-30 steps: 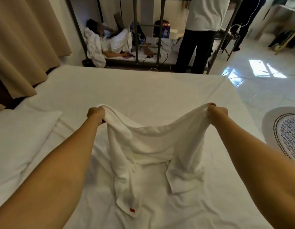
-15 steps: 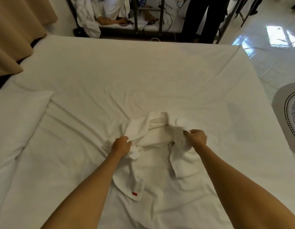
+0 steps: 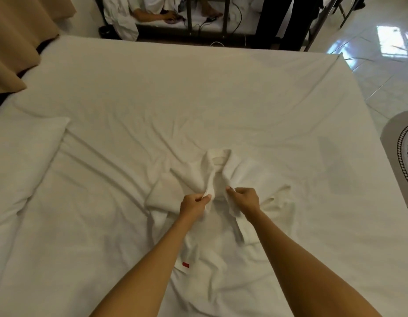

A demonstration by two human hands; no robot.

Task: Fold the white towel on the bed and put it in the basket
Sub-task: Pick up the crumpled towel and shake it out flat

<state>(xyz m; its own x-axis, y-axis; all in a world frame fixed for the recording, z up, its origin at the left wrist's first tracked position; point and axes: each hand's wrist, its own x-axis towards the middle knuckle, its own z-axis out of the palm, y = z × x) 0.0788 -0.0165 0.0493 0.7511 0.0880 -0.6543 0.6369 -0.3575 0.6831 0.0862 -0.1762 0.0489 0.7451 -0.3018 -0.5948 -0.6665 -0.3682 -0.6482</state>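
White towel (image 3: 223, 179) bunched on the bed (image 3: 198, 99), long axis running away from me; my left hand (image 3: 194, 205) and right hand (image 3: 243, 200) pinch its near edges, equally close.

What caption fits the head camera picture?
Both hands pinch a rumpled white towel on the bed.

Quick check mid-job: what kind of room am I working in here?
Most likely a bedroom, perhaps a shared or hostel-type room. You are over a wide bed with a wrinkled white sheet and a white pillow; a dark metal-framed bunk stands beyond it, and a beige curtain hangs at the left.
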